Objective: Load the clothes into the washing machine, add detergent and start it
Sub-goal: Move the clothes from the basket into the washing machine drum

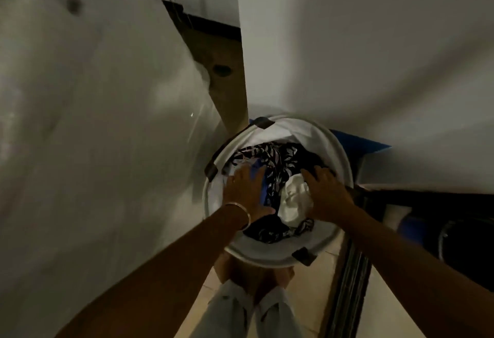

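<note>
A round white laundry basket (270, 256) stands on the floor right in front of my feet. It holds clothes: a black-and-white patterned garment (278, 161), a white piece (294, 201) and something blue (263, 190). My left hand (248, 190), with a bangle on the wrist, lies flat with straight fingers on the clothes at the basket's left side. My right hand (326, 193) reaches into the right side, fingers spread over the white piece and dark cloth. No washing machine or detergent can be made out in this dim view.
White walls (93, 124) close in on the left and behind the basket. A brown cardboard panel (222, 75) leans in the corner. A blue object (358, 142) sits behind the basket. Dark furniture or a frame (427, 220) stands at the right. Tiled floor (315, 284) lies below.
</note>
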Demonstrator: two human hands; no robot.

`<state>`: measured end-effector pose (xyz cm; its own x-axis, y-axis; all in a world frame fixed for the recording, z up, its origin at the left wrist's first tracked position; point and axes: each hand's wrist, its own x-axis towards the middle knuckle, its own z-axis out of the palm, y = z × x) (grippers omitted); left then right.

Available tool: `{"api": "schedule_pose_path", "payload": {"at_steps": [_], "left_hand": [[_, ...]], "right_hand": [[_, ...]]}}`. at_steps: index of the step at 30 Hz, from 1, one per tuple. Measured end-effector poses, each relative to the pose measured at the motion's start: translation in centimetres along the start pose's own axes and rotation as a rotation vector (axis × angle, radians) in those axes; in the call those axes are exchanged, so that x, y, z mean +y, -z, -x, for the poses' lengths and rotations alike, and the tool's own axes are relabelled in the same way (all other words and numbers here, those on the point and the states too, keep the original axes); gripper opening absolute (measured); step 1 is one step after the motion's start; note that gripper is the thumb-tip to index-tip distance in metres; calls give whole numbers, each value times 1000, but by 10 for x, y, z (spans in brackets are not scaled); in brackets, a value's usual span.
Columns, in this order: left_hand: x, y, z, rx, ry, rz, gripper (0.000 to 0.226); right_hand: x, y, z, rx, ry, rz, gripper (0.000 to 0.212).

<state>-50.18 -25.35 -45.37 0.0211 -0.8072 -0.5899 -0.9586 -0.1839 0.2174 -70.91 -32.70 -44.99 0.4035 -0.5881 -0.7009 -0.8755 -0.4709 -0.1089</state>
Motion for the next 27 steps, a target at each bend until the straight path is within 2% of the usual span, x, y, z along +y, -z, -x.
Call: {"api": "schedule_pose_path", "payload": {"at_steps": [7, 11, 14, 16, 20, 24, 27], "left_hand": [[1, -81, -76, -154, 83, 33, 144], [-7, -98, -77, -120, 105, 112, 154], [-20, -108, -94, -93, 171, 282, 158], [-26, -112, -104, -177, 261, 407, 156], [-36, -123, -114, -254, 406, 602, 149], [-54, -142, -115, -169, 544, 902, 145], [-63, -145, -113, -95, 695, 1053, 141]], "right_hand": [[17, -55, -76, 10, -21, 109, 145], [18, -66, -84, -36, -44, 83, 147], [26, -83, -98, -138, -121, -151, 144], [30, -97, -106, -188, -149, -358, 147], [20, -122, -118, -155, -208, -723, 145], [9, -130, -124, -204, -280, -1123, 131], [12, -135, -127, -202, -348, -1282, 125]]}}
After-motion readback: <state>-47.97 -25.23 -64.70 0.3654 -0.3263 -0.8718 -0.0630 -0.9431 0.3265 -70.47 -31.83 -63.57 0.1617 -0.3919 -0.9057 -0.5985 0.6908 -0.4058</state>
